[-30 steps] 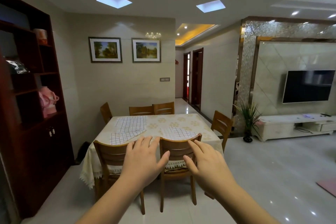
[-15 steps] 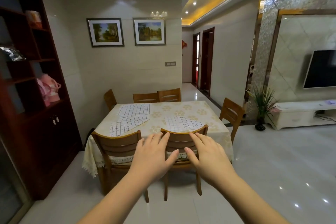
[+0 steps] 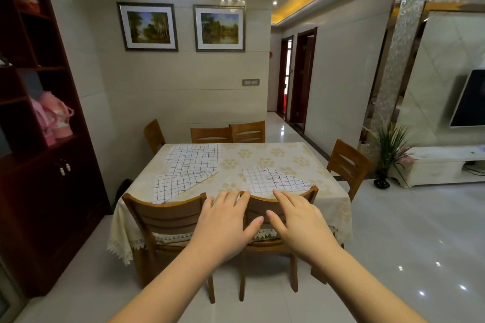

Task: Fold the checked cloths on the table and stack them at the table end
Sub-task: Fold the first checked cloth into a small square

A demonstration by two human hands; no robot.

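Observation:
Three white checked cloths lie on a dining table (image 3: pixel 278 155) covered with a cream flowered tablecloth. One cloth (image 3: pixel 194 158) lies flat at the far left. A second cloth (image 3: pixel 178 185) sits crumpled at the near left. The third cloth (image 3: pixel 273 178) lies rumpled at the near right. My left hand (image 3: pixel 225 220) and my right hand (image 3: pixel 296 220) are stretched forward, palms down, fingers straight, holding nothing. Both hover in front of the near chairs, short of the table.
Two wooden chairs (image 3: pixel 168 215) stand at the table's near side, another chair (image 3: pixel 346 165) at the right, more at the far side. A dark shelf unit (image 3: pixel 39 139) lines the left wall. A potted plant (image 3: pixel 388 155) and white TV bench (image 3: pixel 446 165) stand right.
The view has moved closer to the table and tilted down. Both hands stay stretched forward and open, now appearing just over the near chair's back.

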